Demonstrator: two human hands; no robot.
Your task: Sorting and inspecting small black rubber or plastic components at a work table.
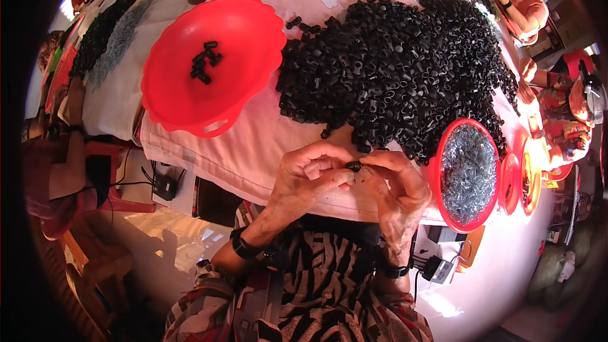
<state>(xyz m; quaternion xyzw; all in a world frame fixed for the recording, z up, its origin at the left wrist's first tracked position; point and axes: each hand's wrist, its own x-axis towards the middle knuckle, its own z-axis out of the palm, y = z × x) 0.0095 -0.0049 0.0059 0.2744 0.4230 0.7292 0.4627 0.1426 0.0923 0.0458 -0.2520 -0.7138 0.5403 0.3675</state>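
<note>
Both my left hand [310, 174] and right hand [396, 180] pinch one small black plastic piece [353, 166], long axis three-to-nine; the black pile [392, 69] lies at twelve o'clock.

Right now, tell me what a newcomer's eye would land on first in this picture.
The big heap of small black plastic parts spread over the pink cloth at the table's centre and right. Next, the wide red bowl at upper left, holding a few black parts, and a red bowl of small silvery metal pieces at right. At the near edge, the left hand and right hand pinch one black part together.
</note>
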